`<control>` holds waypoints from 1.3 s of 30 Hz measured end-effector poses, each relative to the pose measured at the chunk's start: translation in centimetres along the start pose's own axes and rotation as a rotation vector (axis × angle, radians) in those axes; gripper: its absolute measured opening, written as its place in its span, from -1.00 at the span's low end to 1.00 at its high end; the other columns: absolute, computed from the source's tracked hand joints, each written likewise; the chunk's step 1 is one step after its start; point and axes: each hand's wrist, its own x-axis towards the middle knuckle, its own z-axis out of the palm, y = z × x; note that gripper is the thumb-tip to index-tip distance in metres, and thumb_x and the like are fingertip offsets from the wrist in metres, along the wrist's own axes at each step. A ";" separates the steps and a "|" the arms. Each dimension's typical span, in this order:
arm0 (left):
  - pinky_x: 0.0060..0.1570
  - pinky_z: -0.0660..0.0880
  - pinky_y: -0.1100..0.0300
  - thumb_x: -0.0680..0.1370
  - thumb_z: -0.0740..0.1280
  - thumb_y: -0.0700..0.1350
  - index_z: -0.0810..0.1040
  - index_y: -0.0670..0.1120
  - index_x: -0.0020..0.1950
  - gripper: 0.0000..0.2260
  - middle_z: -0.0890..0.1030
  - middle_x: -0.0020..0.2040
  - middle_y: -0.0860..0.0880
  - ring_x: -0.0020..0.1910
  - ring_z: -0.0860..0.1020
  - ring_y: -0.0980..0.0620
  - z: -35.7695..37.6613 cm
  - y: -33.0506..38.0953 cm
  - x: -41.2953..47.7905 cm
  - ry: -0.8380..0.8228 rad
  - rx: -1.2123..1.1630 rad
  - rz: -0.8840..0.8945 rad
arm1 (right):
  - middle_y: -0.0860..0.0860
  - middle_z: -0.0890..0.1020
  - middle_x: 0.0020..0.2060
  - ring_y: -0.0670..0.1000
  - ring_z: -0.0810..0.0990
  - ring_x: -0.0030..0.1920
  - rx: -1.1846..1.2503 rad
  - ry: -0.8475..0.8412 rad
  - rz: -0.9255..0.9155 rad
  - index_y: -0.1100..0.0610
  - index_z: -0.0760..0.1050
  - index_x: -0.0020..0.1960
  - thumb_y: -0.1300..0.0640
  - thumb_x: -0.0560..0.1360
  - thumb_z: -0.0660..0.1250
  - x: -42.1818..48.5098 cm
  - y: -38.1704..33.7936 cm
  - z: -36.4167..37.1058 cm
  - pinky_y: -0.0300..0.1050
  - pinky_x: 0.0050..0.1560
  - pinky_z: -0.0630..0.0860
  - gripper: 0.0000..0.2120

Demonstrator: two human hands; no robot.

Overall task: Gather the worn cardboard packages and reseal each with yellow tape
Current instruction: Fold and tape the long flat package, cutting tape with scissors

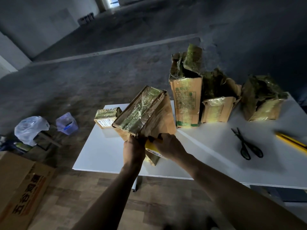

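Observation:
A worn cardboard package (146, 113) stands tilted on the white table (216, 155), its top face covered in wrinkled clear tape. My left hand (134, 146) grips its near left edge. My right hand (167, 145) holds a yellow tape roll (152, 146) pressed against the package's near side. A small taped package (106, 117) lies behind it on the left. Three more torn packages stand at the back: a tall one (186, 100), a middle one (217, 108) and a crumpled one (262, 103) on the right.
Black scissors (247, 144) lie on the table to the right, with a yellow tool (290, 141) past them at the edge. A large cardboard box (20, 186) sits on the floor at lower left. Plastic bags (30, 128) lie on the floor beyond it.

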 end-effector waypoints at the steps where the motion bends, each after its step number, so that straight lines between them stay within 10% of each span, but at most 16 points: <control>1: -0.33 0.43 0.05 0.56 0.39 -0.05 0.55 -0.17 0.02 -0.81 0.62 -0.19 -0.18 -0.24 0.57 -0.22 -0.1 -0.1 0.0 0.001 -0.008 -0.010 | 0.08 0.59 -0.20 0.12 0.58 -0.16 0.021 -0.018 0.016 0.10 0.51 -0.12 -0.26 0.51 0.25 -0.1 0.1 0.3 -0.09 -0.20 0.45 -0.59; 10: -0.31 0.44 0.03 0.57 0.38 -0.03 0.60 -0.18 -0.02 -0.80 0.63 -0.18 -0.22 -0.18 0.59 -0.27 -0.8 -0.6 0.0 0.005 0.057 0.054 | -0.02 0.53 -0.39 0.05 0.58 -0.28 0.130 0.026 -0.030 0.12 0.45 -0.28 -0.26 0.59 0.17 -1.1 0.0 0.3 -0.14 -0.31 0.36 -0.49; 17: -0.21 0.61 0.02 0.45 0.06 0.50 0.54 -0.10 -0.31 -0.32 0.63 -0.38 -0.05 -0.33 0.63 -0.14 -2.0 -2.7 0.0 -0.101 0.363 0.136 | -0.04 0.55 -0.40 -0.08 0.55 -0.34 0.149 0.070 -0.026 0.11 0.46 -0.29 -0.20 0.59 0.23 -1.2 0.5 0.1 -0.20 -0.34 0.39 -0.56; 24: -0.49 0.26 0.19 0.62 0.27 0.09 0.35 0.01 -0.30 -0.67 0.37 -0.48 0.04 -0.50 0.36 -0.12 -2.2 0.9 -2.6 -0.027 0.198 0.758 | 0.06 0.63 -0.19 0.11 0.63 -0.09 0.147 0.127 -0.141 0.15 0.48 -0.08 -0.05 0.65 0.21 -1.4 1.1 -0.6 -0.28 -0.29 0.37 -0.71; 32: -0.48 0.28 0.19 0.57 0.38 -0.13 0.46 -0.10 -0.24 -0.79 0.52 -0.35 -0.02 -0.44 0.48 -0.10 3.0 6.5 -2.9 -0.088 0.159 0.893 | 0.13 0.68 -0.08 0.15 0.63 0.02 0.174 0.342 -0.018 0.23 0.55 -0.02 0.08 0.66 0.17 -2.4 5.5 -5.4 -0.02 0.02 0.53 -0.73; 39: -0.22 0.54 0.03 0.59 0.25 0.00 0.52 -0.03 -0.19 -0.80 0.65 -0.19 -0.04 -0.16 0.61 -0.14 11.3 9.4 -3.4 -0.381 0.237 0.779 | 0.05 0.67 -0.06 0.09 0.63 0.00 0.121 0.447 0.244 0.07 0.51 -0.03 0.02 0.60 0.21 -4.3 13.2 -10.6 -0.12 -0.10 0.50 -0.84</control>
